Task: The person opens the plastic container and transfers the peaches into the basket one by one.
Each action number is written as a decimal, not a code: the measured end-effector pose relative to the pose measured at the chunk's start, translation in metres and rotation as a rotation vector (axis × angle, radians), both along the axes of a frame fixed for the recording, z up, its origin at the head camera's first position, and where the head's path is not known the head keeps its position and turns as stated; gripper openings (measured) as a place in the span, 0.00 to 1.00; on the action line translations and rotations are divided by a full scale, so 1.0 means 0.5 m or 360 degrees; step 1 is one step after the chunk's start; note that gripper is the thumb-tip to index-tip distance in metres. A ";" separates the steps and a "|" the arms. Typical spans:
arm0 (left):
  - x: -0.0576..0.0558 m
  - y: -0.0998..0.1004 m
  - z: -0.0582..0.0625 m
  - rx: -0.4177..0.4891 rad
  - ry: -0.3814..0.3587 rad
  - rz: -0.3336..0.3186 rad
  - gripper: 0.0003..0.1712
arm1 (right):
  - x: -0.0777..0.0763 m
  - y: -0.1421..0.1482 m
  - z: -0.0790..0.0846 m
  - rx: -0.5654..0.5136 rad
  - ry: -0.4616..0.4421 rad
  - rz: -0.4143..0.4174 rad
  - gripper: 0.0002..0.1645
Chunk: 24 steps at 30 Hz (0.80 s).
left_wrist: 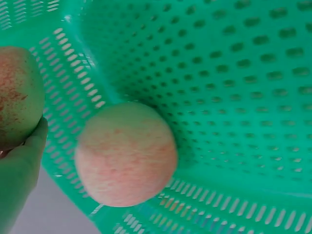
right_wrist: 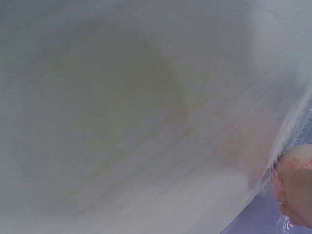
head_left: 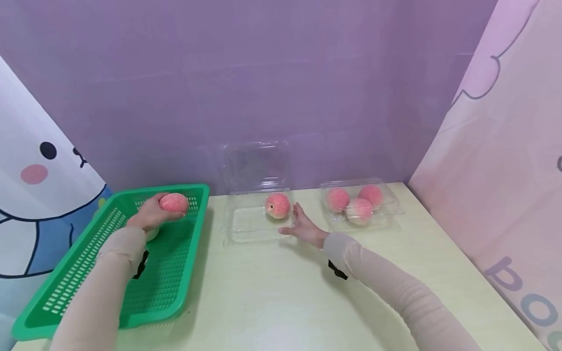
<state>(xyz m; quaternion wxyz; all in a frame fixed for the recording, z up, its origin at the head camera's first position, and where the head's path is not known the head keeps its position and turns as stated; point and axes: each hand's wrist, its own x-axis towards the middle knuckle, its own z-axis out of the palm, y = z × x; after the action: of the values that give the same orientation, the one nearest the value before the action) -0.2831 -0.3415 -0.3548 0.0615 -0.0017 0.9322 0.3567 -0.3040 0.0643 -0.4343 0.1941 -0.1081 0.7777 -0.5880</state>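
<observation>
Left hand (head_left: 151, 214): fingers curled round the held peach (head_left: 174, 202), over the far part of the green basket (head_left: 167, 188)
Basket peach (left_wrist: 126, 155): in the basket, partly hidden by the left hand in the head view
Right hand (head_left: 305, 229): thumb and fingers spread wide, holding nothing, at the right side of the left box (head_left: 248, 224); cannot tell if it touches the box
Left box: clear, its lid (head_left: 256, 165) raised at the far side
Boxed peach (head_left: 278, 205): 1, at the right in the left box
Right box (head_left: 335, 222): clear, with 3 peaches (head_left: 360, 211) inside
Table (head_left: 246, 302): pale, under the basket and 2 boxes
</observation>
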 end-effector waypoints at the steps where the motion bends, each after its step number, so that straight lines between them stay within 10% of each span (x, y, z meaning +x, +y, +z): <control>1: -0.003 0.000 -0.006 0.0010 -0.0004 0.0008 0.53 | 0.000 0.001 0.000 0.0002 0.0003 -0.0012 0.65; 11: -0.016 -0.028 -0.066 0.0062 -0.0126 0.0054 0.53 | 0.000 -0.007 -0.008 -0.0011 -0.0013 -0.0007 0.65; 24: -0.038 -0.015 -0.074 -0.0106 -0.0165 -0.0002 0.56 | -0.005 0.001 -0.005 -0.0017 0.0019 -0.0012 0.65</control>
<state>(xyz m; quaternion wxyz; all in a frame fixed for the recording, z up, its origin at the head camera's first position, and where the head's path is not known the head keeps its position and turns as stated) -0.3023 -0.3491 -0.3917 0.1099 -0.0216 0.9391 0.3248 -0.3067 0.0649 -0.4369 0.1868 -0.1097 0.7762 -0.5921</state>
